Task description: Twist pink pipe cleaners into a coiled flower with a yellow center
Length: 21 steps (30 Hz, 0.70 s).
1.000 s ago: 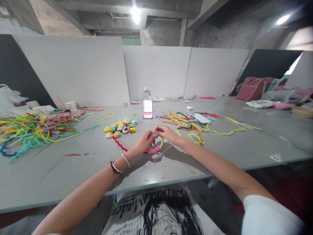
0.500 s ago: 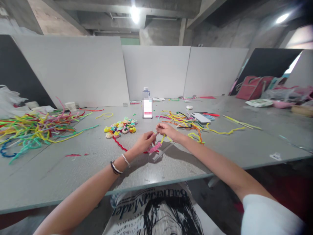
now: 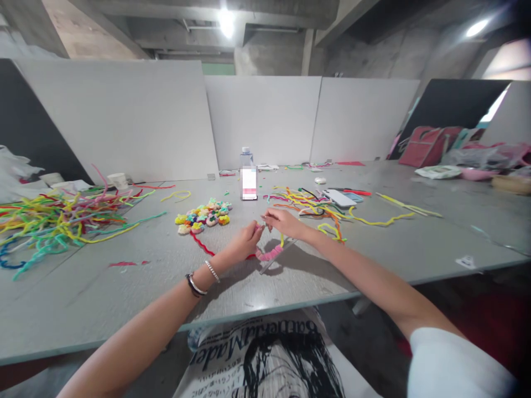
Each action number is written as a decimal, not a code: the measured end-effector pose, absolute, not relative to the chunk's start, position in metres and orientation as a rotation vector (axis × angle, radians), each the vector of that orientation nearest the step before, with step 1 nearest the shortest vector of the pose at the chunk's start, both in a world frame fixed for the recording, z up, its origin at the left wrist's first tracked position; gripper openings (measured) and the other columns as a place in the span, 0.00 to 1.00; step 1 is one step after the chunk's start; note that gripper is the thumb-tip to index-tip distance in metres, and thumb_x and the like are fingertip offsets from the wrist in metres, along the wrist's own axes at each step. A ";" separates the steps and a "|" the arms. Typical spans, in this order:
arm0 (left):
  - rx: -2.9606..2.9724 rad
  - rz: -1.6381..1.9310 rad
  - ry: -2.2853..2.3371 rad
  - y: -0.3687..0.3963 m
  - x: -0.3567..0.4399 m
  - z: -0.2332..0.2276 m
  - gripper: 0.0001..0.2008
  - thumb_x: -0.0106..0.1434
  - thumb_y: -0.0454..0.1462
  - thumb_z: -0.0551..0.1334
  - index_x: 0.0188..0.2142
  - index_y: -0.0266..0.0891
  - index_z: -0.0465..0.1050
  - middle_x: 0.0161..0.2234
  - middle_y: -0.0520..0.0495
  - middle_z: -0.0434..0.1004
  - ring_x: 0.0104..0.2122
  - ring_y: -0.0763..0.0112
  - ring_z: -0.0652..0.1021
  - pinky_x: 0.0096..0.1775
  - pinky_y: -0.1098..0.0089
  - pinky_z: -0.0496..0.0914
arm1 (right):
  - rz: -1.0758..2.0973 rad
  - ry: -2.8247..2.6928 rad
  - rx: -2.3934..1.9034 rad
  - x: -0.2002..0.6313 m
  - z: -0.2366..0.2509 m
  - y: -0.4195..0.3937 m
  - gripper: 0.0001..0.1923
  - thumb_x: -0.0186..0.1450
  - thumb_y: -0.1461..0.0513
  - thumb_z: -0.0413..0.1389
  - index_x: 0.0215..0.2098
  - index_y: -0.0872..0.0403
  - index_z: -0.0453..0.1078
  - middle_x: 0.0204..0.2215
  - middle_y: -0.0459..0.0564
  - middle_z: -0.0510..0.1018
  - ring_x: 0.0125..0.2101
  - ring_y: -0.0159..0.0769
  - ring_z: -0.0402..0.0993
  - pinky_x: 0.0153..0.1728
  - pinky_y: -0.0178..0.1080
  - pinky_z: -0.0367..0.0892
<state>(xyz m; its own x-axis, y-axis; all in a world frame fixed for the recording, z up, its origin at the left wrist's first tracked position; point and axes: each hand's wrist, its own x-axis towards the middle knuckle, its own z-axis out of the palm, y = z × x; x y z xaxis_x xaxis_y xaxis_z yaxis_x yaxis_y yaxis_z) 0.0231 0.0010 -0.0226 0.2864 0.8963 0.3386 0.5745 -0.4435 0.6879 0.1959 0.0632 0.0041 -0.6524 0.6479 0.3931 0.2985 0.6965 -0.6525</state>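
Both hands pinch one pink pipe cleaner near the worktop's front edge.
Left hand and right hand meet fingertip to fingertip, each grip narrow on its upper end; the rest curls down-right beneath the right hand.

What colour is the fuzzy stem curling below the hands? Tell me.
Pink, seen in the head view: the fuzzy stem loops under both hands.

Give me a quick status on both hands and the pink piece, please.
Left hand and right hand pinch the pink pipe cleaner together. It curls down onto the table. Red strand lies beside it.
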 end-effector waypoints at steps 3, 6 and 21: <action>2.195 0.945 1.334 -0.002 0.022 -0.023 0.09 0.64 0.43 0.50 0.35 0.40 0.63 0.20 0.51 0.65 0.19 0.71 0.65 0.25 0.70 0.53 | 0.657 -2.360 -0.707 0.195 0.004 0.056 0.17 0.66 0.51 0.45 0.29 0.55 0.63 0.22 0.44 0.70 0.24 0.29 0.64 0.30 0.33 0.56; 2.208 0.896 1.359 -0.005 0.023 -0.023 0.09 0.64 0.42 0.51 0.37 0.40 0.63 0.20 0.50 0.67 0.19 0.70 0.67 0.24 0.70 0.54 | 0.560 -2.445 -0.712 0.195 0.004 0.053 0.17 0.67 0.52 0.45 0.29 0.55 0.64 0.23 0.44 0.70 0.24 0.29 0.63 0.28 0.32 0.54; 2.376 0.717 1.345 -0.009 0.022 -0.022 0.09 0.65 0.40 0.49 0.40 0.38 0.60 0.23 0.51 0.67 0.22 0.71 0.69 0.26 0.71 0.61 | 0.258 -2.653 -0.521 0.194 0.008 0.045 0.11 0.66 0.60 0.44 0.30 0.54 0.64 0.26 0.46 0.71 0.26 0.31 0.61 0.28 0.33 0.50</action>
<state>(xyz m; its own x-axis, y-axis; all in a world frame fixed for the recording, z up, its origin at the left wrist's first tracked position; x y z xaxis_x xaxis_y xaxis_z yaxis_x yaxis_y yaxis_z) 0.0219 -0.0094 -0.0217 0.4316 0.8614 0.2679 0.7024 -0.5073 0.4994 0.1935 0.0454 0.0077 -0.8406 0.3973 0.3682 0.3188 0.9124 -0.2568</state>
